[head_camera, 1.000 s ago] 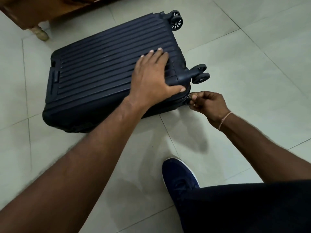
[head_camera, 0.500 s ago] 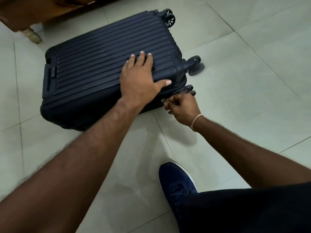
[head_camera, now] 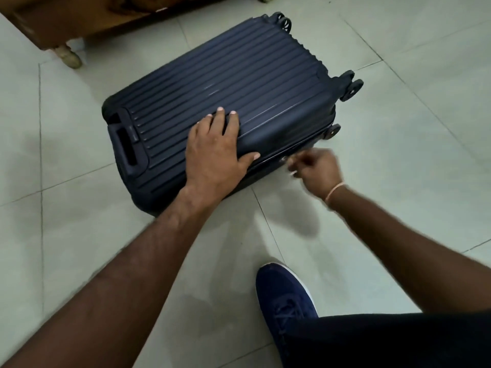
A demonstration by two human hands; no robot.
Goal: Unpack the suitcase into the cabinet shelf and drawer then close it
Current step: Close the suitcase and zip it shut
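Observation:
A dark blue ribbed hard-shell suitcase [head_camera: 239, 83] lies flat and closed on the tiled floor, wheels to the right, handle recess to the left. My left hand [head_camera: 215, 152] presses flat on its lid near the front edge, fingers spread. My right hand [head_camera: 316, 168] is at the front side seam, blurred, fingers curled and pinching the zipper pull [head_camera: 283, 159].
A wooden cabinet [head_camera: 53, 19] on a rounded foot [head_camera: 67, 55] stands at the top left behind the suitcase. My blue shoe [head_camera: 284, 296] and dark trouser leg are at the bottom right. Pale floor tiles [head_camera: 411, 128] surround the case.
My right hand has drawn the zipper pull from the wheel corner leftwards along the front seam. My left hand slid left along the lid. The view shifted, so the case sits lower in frame.

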